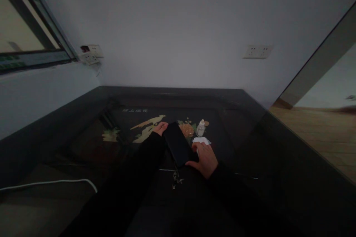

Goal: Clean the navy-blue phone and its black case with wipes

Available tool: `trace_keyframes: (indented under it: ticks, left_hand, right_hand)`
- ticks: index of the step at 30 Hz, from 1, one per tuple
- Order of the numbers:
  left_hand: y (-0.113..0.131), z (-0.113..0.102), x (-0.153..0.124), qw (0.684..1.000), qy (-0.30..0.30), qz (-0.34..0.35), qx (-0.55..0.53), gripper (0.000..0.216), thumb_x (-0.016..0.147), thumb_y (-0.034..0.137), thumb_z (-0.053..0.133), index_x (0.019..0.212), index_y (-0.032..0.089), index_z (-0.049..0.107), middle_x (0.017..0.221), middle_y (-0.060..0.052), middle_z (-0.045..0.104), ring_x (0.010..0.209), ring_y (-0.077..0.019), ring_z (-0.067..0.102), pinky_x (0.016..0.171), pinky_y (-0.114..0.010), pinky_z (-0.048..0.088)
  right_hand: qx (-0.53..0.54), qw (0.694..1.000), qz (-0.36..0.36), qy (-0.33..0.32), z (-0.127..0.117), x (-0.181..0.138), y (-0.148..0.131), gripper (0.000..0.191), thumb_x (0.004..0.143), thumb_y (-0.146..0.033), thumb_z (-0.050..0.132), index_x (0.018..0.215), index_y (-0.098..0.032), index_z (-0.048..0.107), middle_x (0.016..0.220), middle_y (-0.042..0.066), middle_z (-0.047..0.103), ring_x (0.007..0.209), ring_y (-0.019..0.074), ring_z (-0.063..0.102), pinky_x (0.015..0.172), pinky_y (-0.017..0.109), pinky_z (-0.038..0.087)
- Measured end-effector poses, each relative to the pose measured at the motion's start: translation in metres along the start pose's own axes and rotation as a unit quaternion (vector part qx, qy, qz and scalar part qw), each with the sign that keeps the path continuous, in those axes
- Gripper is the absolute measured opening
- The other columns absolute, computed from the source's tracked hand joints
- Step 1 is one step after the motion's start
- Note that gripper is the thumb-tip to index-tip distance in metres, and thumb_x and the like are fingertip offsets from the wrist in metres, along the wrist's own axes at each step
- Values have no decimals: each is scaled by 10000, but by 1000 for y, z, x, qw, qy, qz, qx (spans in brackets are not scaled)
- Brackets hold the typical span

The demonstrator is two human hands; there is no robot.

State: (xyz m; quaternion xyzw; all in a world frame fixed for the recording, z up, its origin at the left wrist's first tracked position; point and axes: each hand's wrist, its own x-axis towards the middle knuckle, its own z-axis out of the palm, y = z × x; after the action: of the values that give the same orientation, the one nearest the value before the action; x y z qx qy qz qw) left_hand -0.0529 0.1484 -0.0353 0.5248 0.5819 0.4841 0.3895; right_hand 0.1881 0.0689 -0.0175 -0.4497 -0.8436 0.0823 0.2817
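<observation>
A dark, flat rectangular phone (177,143) lies tilted on the black table, between my two hands. My left hand (160,128) is closed at its upper left corner, gripping the edge. At the lower right corner, my right hand (205,158) has its thumb against the phone and its fingers curled; what lies under those fingers is partly hidden. A charm strap (175,179) hangs from the phone's lower end. White tissue-like sheets (202,140) show just beyond my right fingers. Behind them a small clear bottle with a white cap (200,129) stands upright.
The dark glossy table (236,133) bears a printed flower and bird picture and meets a pale wall. A white cable (55,182) runs in from the left. Sockets (257,52) are on the wall, a window (30,26) is at upper left, and wooden floor (311,126) lies right.
</observation>
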Motion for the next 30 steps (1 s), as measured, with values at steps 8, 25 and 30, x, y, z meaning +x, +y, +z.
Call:
trace_keyframes:
  ticks: [8, 25, 30]
  left_hand:
    - [16, 2, -58, 968, -40, -168, -182, 578, 872, 515, 223, 1345, 184, 251, 1302, -143, 472, 974, -228, 617, 763, -383, 526]
    - [1, -11, -73, 944, -261, -50, -197, 742, 701, 414, 639, 1291, 84, 332, 701, -77, 682, 571, -188, 657, 496, -269, 483]
    - [5, -8, -77, 943, -270, -38, -191, 675, 718, 328, 622, 1275, 88, 326, 698, -58, 672, 573, -177, 660, 498, -247, 486]
  right_hand:
    - [592, 788, 165, -35, -3, -2, 0, 625, 757, -469, 574, 1267, -256, 282, 880, 26, 607, 646, 162, 628, 563, 322, 516]
    - [605, 743, 278, 62, -13, 0, 1, 568, 772, -500, 563, 1221, -213, 367, 478, -43, 548, 339, 161, 532, 299, 257, 431]
    - [568, 763, 298, 83, -23, 2, -9, 465, 773, -491, 558, 1139, -227, 445, 707, 22, 624, 436, 143, 567, 336, 244, 461]
